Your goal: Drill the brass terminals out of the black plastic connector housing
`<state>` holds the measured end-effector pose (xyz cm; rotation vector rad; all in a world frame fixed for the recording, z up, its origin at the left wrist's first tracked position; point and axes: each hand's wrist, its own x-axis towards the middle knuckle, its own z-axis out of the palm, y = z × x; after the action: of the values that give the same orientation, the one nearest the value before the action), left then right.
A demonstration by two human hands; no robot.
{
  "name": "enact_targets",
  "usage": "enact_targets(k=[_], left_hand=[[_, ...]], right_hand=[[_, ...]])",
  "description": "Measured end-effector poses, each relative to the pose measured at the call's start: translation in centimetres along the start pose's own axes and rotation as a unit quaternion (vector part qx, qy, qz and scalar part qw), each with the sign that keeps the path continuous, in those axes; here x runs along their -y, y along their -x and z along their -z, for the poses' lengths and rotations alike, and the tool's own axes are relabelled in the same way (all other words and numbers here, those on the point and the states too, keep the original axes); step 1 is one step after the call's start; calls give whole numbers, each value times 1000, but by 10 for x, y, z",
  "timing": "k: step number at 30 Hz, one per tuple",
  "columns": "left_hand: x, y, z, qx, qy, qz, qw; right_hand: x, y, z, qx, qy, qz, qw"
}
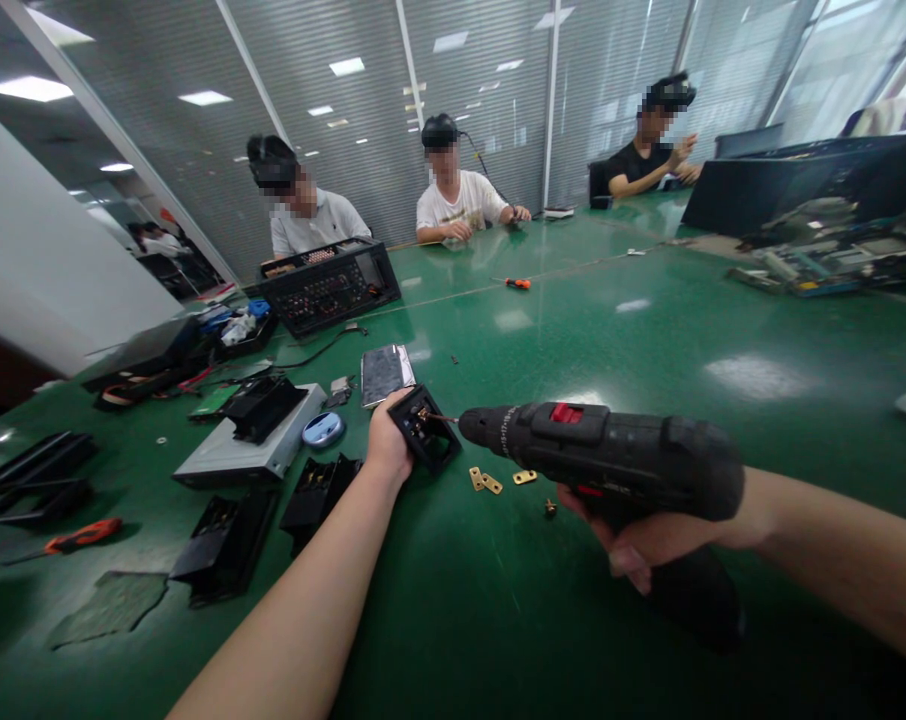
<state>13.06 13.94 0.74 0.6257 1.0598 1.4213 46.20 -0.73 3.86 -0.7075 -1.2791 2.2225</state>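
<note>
My left hand [390, 440] grips a black plastic housing [439, 448] with brass-coloured parts inside. In my right hand [633, 545] is a black cordless drill [610, 455], pointing left. Its long thin bit [444, 418] reaches into the housing; whether the tip sits on a screw is too small to tell. Brass plates with holes [490, 483] lie on the green table below the chuck, and one more brass plate [525, 477] is just right of them. A small dark and brass piece [550, 509] rests near the fingers of my right hand.
Left of my forearm stand more black housings [224, 545], a grey metal box [250, 450], a round blue-rimmed object [323, 430] and an orange screwdriver [84, 536]. Another screwdriver [518, 284] lies farther off. Three people sit across the table, near a black case [331, 285]; circuit boards [828, 260] are piled right.
</note>
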Motion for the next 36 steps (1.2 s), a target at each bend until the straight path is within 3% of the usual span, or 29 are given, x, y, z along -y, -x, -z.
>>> enact_targets(k=[7, 26, 36], left_hand=[[-1, 4, -6, -21, -11, -6, 1000], [-5, 1, -2, -31, -26, 8, 999], [-3, 0, -2, -17, -8, -4, 1000]], right_hand=[[0, 0, 3, -2, 12, -2, 1000], [1, -1, -4, -18, 7, 23, 1000], [-5, -7, 3, 7, 9, 25, 1000]])
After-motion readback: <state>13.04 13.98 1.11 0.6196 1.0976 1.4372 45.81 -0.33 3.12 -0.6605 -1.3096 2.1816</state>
